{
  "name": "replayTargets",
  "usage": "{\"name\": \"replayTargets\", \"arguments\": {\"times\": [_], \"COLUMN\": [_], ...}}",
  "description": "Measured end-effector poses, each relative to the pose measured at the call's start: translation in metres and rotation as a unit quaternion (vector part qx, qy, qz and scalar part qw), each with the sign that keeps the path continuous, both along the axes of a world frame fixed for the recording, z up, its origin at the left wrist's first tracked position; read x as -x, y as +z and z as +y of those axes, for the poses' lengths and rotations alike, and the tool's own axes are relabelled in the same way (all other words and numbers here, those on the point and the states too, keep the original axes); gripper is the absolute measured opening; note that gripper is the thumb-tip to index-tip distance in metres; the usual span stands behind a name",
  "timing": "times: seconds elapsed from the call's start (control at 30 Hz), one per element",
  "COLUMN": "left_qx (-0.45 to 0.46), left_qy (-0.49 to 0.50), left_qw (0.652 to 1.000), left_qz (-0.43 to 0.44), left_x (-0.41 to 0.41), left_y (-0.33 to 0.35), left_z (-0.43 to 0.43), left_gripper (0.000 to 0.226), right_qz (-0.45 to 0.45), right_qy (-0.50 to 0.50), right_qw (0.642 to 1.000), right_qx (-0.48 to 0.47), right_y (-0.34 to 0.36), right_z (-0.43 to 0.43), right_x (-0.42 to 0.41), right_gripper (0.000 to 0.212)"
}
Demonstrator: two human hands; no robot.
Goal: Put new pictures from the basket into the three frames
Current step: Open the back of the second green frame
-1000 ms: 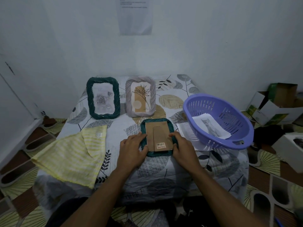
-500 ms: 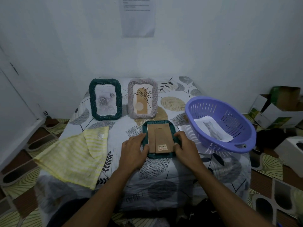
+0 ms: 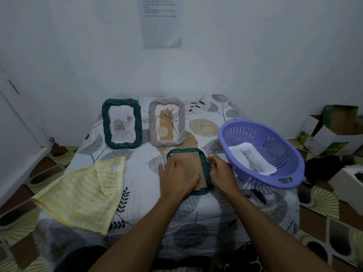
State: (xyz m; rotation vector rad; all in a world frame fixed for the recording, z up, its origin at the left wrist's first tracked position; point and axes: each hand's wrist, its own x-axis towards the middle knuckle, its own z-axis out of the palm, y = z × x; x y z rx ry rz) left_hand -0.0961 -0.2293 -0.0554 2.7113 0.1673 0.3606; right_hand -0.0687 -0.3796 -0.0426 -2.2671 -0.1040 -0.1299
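A dark green frame (image 3: 205,167) lies face down on the table, its brown cardboard back (image 3: 191,160) up. My left hand (image 3: 177,178) lies flat on that back, fingers spread. My right hand (image 3: 220,170) pinches the frame's right rim. Two frames stand upright behind: a dark green one (image 3: 122,126) with a grey rose picture and a pale pink-grey one (image 3: 167,121) with a plant drawing. The purple basket (image 3: 282,179) at the right holds a cat picture (image 3: 252,159).
A yellow striped cloth (image 3: 82,193) covers the table's left front. The table has a leaf-patterned cover (image 3: 204,126). Cardboard boxes (image 3: 334,130) sit on the floor at the right, a white box (image 3: 347,181) nearer. A paper sheet (image 3: 162,20) hangs on the wall.
My left hand has moved from the frame's left rim onto the cardboard back. My right hand stays at the right rim.
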Motion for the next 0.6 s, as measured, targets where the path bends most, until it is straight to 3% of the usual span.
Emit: {"name": "replayTargets", "arguments": {"times": [0.13,0.43,0.6], "left_qx": [0.002,0.166,0.169], "left_qy": [0.003,0.017,0.000], "left_qw": [1.000,0.985,0.984], "left_qz": [-0.018,-0.050,-0.050], "left_x": [0.002,0.000,0.001], "left_y": [0.006,0.016,0.010], "left_z": [-0.005,-0.008,-0.007], "left_gripper": [0.072,0.050,0.048], "right_qz": [-0.002,-0.029,-0.003], "right_qy": [0.008,0.020,0.007], "right_qw": [1.000,0.999,1.000], "right_qx": [0.001,-0.006,0.012], "right_y": [-0.001,0.000,0.003], "right_z": [-0.001,0.002,0.009], "right_x": [-0.002,-0.005,-0.008], "right_gripper": [0.037,0.024,0.024]}}
